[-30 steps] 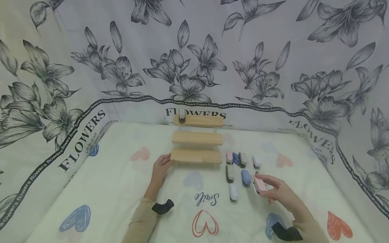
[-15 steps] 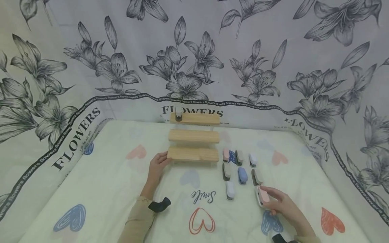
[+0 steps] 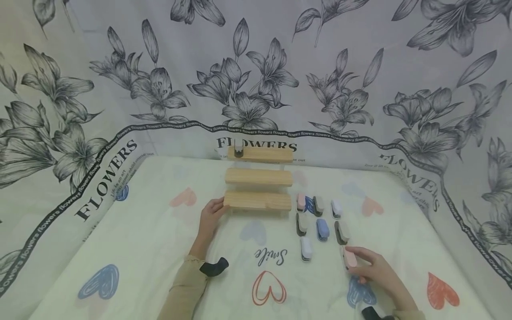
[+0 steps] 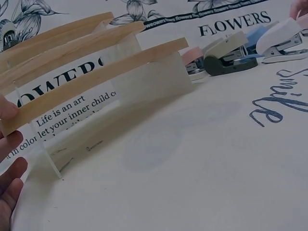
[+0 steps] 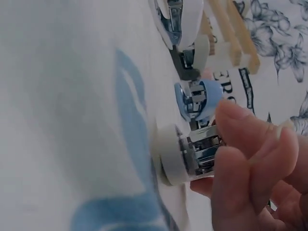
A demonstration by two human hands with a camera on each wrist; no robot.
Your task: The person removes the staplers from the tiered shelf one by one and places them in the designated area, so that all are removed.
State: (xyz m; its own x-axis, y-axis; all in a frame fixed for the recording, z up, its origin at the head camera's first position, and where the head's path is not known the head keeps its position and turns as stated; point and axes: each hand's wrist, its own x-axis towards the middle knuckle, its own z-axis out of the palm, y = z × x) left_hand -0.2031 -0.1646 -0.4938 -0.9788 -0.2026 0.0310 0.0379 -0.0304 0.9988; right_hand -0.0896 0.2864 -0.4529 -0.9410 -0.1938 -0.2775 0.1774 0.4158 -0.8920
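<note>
My left hand (image 3: 210, 218) grips the left end of the lowest board of a three-tier wooden display rack (image 3: 258, 200). Thumb and fingers lie above and below that board in the left wrist view. With my right hand (image 3: 378, 269) I pinch a pink stapler (image 3: 350, 258) between thumb and fingers, at the near end of the right column of staplers. The right wrist view shows its pale base (image 5: 172, 154) close over the cloth and its metal works facing the camera. Just beyond it lies a grey stapler (image 3: 342, 232). A blue stapler (image 3: 322, 230) is nearby.
Several more staplers lie in rows right of the rack, among them a pink one (image 3: 301, 202) and a white one (image 3: 306, 248). Another stapler (image 3: 238, 149) stands on the rack's top board. A flower-printed curtain (image 3: 256, 89) hangs behind the cloth-covered surface.
My right hand has brought the pink stapler toward me, uncovering the grey stapler behind it. The left hand keeps its hold on the rack. The head view shifts slightly.
</note>
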